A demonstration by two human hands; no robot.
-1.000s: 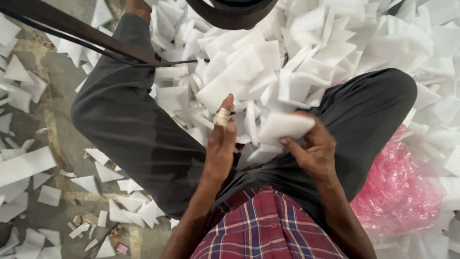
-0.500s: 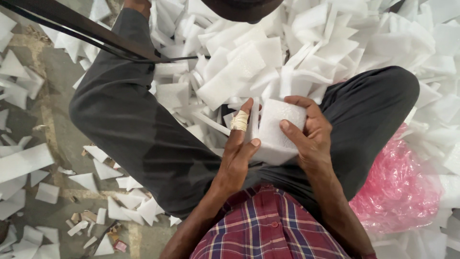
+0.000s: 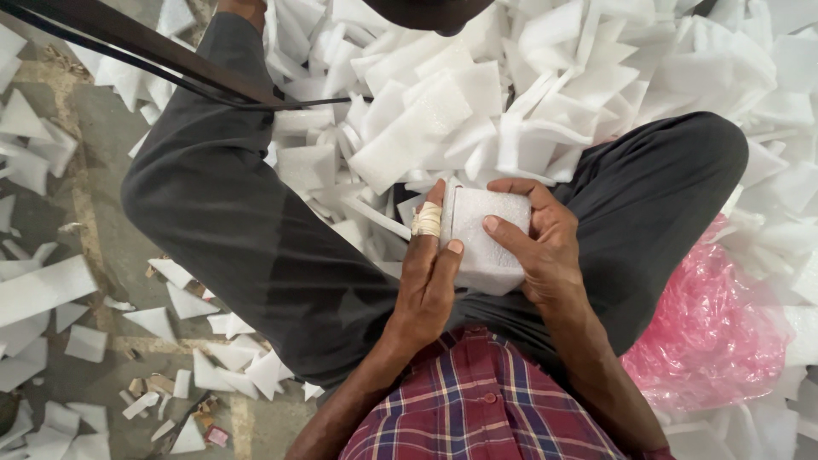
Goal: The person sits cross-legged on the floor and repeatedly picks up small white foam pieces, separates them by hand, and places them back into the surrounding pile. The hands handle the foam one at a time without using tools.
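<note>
From the head view, the person sits on a bare grey concrete floor (image 3: pixel 102 153) with knees spread, dark grey trousers (image 3: pixel 230 230) on both legs and a red and blue plaid shirt (image 3: pixel 486 409) at the bottom edge. Both hands meet over the lap: the right hand (image 3: pixel 545 247) is wrapped around a white foam pad (image 3: pixel 490 234), thumb across its face and fingers curled over its top edge, while the left hand (image 3: pixel 430 273) presses against the pad's left edge (1 finger carries a pale bandage (image 3: pixel 426 220)). Beyond the hands, a deep heap of white foam sheets (image 3: pixel 528 94) fills the space between and past the legs. Smaller foam offcuts (image 3: pixel 51 290) lie scattered on the floor at left. A crumpled pink plastic bag (image 3: pixel 707 332) sits just beside the right thigh. A dark strap (image 3: pixel 170 60) crosses the upper left.
</note>
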